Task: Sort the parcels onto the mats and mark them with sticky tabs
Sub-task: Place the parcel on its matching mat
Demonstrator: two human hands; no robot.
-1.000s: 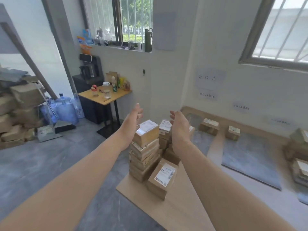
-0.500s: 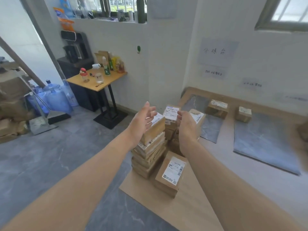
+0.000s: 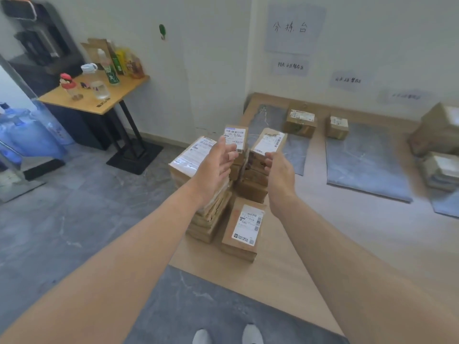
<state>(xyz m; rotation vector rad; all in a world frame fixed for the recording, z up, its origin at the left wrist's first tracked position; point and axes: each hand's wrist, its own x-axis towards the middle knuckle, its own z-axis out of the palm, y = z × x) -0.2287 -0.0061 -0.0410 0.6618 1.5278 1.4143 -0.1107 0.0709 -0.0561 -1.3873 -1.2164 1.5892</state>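
- The left hand reaches over the stacked parcels. Its grip is open, the fingers are relaxed, and it holds nothing.
- The right hand is beside it, with a slack, empty grip. Its fingertips are close to the top parcel; I cannot tell whether they touch it.
- A labelled parcel stands at the front of the stacks on the tan board.
- On the left grey mat sits a cardboard box.
- A small box sits at the far edge of the large grey mat.
- The wooden table by the wall carries bottles.
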